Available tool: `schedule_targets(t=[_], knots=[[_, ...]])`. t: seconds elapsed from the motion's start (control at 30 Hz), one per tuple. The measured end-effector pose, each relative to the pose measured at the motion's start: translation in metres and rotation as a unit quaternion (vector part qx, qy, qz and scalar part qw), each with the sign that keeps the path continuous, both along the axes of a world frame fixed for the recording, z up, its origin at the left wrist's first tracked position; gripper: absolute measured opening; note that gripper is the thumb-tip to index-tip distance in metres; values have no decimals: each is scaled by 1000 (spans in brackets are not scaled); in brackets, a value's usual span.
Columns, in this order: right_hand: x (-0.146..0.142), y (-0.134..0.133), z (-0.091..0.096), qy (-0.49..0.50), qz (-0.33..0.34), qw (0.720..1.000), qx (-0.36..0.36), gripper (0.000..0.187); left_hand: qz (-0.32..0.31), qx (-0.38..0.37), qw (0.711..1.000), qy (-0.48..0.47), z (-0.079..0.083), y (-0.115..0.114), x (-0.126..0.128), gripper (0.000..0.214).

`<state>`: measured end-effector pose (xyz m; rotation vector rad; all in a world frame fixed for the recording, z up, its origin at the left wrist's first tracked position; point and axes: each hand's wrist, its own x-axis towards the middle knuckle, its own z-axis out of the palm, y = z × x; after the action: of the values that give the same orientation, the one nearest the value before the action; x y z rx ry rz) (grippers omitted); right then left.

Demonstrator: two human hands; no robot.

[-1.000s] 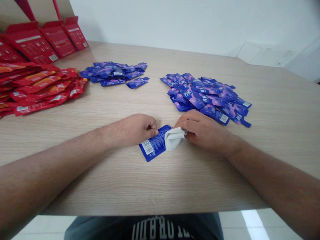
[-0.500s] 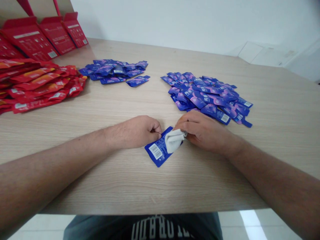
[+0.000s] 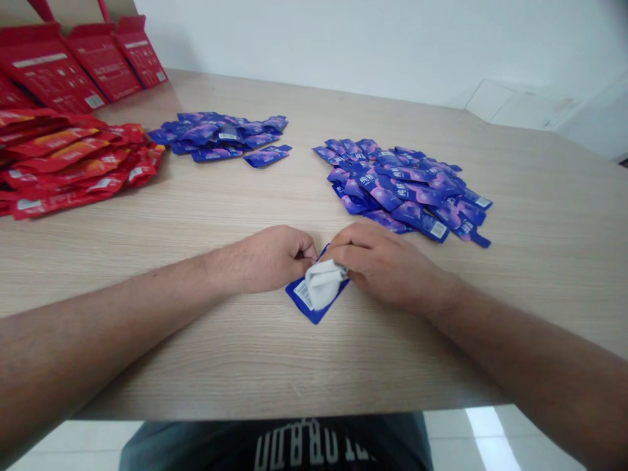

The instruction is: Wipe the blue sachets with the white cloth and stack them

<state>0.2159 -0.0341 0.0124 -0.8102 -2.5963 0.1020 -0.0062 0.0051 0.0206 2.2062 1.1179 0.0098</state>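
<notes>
A blue sachet (image 3: 316, 316) with a white barcode lies on the table in front of me, partly covered. My left hand (image 3: 284, 260) is closed, its thumb and fingers pinching the sachet's left edge. In my right hand (image 3: 380, 261) is a bunched white cloth (image 3: 324, 282), pressed over the middle of the sachet. The fingertips of the right hand are partly hidden behind the cloth. Just beyond the right hand lies a large pile of blue and purple sachets (image 3: 402, 186).
A smaller pile of blue sachets (image 3: 220, 134) lies farther back, with a single sachet (image 3: 267, 156) at its edge. Red packets (image 3: 73, 163) are heaped at the left, before red boxes (image 3: 105, 62). A white wall (image 3: 343, 52) stands behind the table (image 3: 220, 366).
My right hand has moved left and slightly towards me with the cloth, which now covers part of the barcode. My left hand stays at the sachet's edge. The view has shifted slightly.
</notes>
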Motion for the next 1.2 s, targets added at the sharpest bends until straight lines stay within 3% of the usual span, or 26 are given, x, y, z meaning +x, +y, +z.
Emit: schedule_targets(t=[0.1, 0.17, 0.33, 0.5, 0.7, 0.87, 1.07, 1.2], knots=[[-12, -11, 5, -33, 75, 997, -9, 24, -9, -5, 1000, -12, 1, 0, -1, 19], [-12, -13, 6, -49, 88, 995, -16, 24, -17, -8, 1000, -11, 1, 0, -1, 20], [-2, -4, 2, -10, -15, 1000, 3, 23, -8, 8, 1000, 6, 1, -2, 1, 20], [-14, -13, 6, -54, 77, 995, -9, 28, -25, 6, 1000, -6, 1, -1, 0, 19], [-3, -4, -1, -21, -15, 1000, 3, 19, -6, 7, 1000, 3, 0, -1, 1, 21], [-11, -12, 4, -52, 65, 996, -11, 25, -22, -1, 1000, 2, 0, 0, -1, 20], [-1, -1, -2, -9, -13, 1000, -12, 20, -13, 2, 1000, 10, -1, 0, 0, 20], [-7, -8, 0, -30, 55, 998, -9, 22, -24, -3, 1000, 5, 1, 0, 0, 19]])
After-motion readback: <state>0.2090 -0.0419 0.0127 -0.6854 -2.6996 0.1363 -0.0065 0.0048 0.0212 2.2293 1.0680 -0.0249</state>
